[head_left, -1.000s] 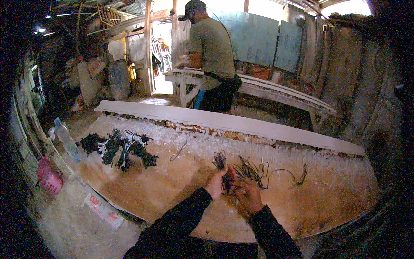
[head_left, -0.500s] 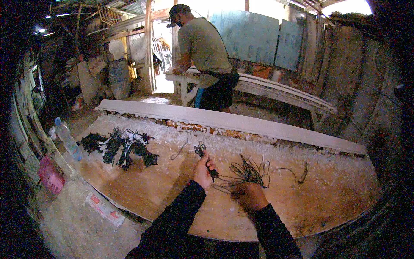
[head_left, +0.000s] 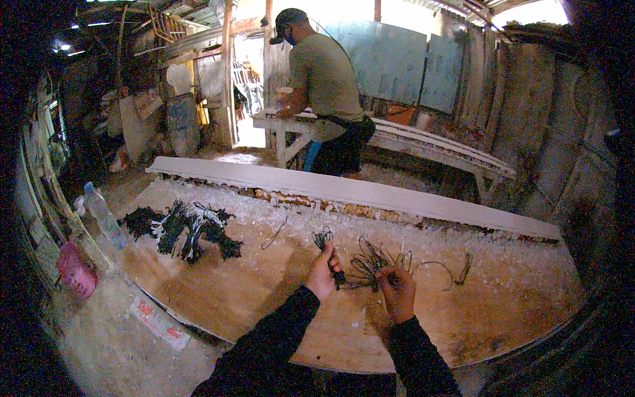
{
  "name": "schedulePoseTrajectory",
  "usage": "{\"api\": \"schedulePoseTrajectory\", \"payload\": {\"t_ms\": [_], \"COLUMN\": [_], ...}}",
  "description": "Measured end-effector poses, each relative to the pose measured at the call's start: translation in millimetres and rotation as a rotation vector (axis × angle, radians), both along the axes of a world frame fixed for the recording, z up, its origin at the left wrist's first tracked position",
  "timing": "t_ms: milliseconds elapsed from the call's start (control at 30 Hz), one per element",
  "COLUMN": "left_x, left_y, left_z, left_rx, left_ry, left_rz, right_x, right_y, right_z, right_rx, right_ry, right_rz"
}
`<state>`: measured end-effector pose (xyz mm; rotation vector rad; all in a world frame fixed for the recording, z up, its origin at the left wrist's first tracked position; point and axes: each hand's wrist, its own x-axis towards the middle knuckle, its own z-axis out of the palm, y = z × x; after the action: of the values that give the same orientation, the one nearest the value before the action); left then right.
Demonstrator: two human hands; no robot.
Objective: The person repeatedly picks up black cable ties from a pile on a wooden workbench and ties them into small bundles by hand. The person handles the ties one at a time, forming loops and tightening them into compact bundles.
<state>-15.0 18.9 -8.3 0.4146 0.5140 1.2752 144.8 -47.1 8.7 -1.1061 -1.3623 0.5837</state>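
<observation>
My left hand (head_left: 322,276) is closed round a small bundle of thin dark cord (head_left: 322,236), whose looped end sticks up past the thumb and whose other end shows below the fingers. To its right, my right hand (head_left: 399,296) has thumb and fingers pinched together at the near edge of a loose pile of dark cord loops (head_left: 370,257); a strand seems to be between the fingertips. Strands run between the bundle and the pile. Several finished-looking dark bundles (head_left: 188,231) lie together at the left of the wooden tabletop (head_left: 264,298).
A long white raised ledge (head_left: 357,192) borders the table's far side, with white crumbs along it. Single cord pieces (head_left: 465,270) lie right of the pile. At the left edge stand a clear bottle (head_left: 104,215) and a pink container (head_left: 77,270). Beyond, a person (head_left: 324,86) works at another bench.
My left hand has shifted slightly right and nearer with its bundle. The right hand has moved a little up and right, its fingers now at the loops. The other person stands more upright.
</observation>
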Motion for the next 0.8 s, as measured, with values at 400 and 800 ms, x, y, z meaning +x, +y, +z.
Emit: {"api": "schedulePoseTrajectory", "payload": {"t_ms": [400, 800], "left_x": [25.3, 25.9], "left_y": [-12.1, -20.6], "left_z": [-26.5, -18.5], "left_rx": [0.101, 0.185], "left_ry": [0.221, 0.33], "left_rz": [-0.292, -0.284], "right_x": [-18.4, -19.5], "right_y": [-10.8, -16.3], "right_z": [5.4, 13.6], "right_rx": [0.071, 0.121], "right_ry": [-0.203, -0.494], "right_rz": [0.042, 0.123]}}
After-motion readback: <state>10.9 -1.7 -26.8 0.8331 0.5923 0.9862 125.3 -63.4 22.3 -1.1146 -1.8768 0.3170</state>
